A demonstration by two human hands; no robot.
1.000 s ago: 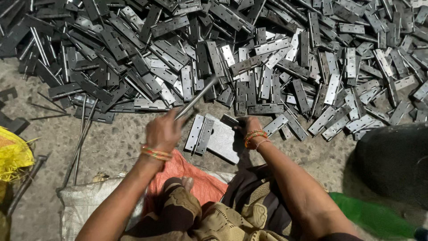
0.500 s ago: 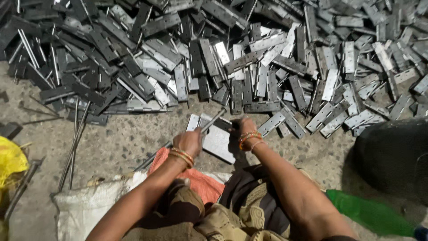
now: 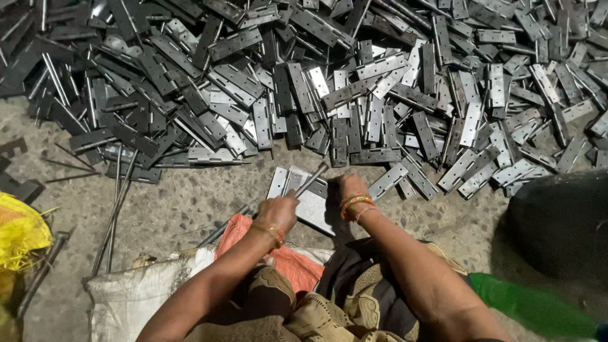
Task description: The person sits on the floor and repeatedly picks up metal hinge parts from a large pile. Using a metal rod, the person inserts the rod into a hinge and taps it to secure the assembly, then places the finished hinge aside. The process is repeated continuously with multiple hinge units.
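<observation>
My left hand (image 3: pixel 277 211) grips a thin metal rod (image 3: pixel 311 179) that slants up to the right over a flat metal hinge (image 3: pixel 311 208) lying on the concrete floor. My right hand (image 3: pixel 349 187) rests on the far right part of that hinge, fingers curled on it, with bangles at the wrist. A big heap of grey metal hinges (image 3: pixel 354 95) spreads across the floor just beyond both hands.
Loose thin rods (image 3: pixel 114 215) lie on the floor at the left. A yellow bag (image 3: pixel 19 234) sits at the left edge, a white sack (image 3: pixel 130 297) and an orange cloth (image 3: pixel 288 259) near my knees. A dark round object (image 3: pixel 560 228) and a green bottle (image 3: pixel 532 307) are at the right.
My left hand has swung the rod in from the left and lowered it to the hinge beside my right hand. The right hand has stayed on the hinge.
</observation>
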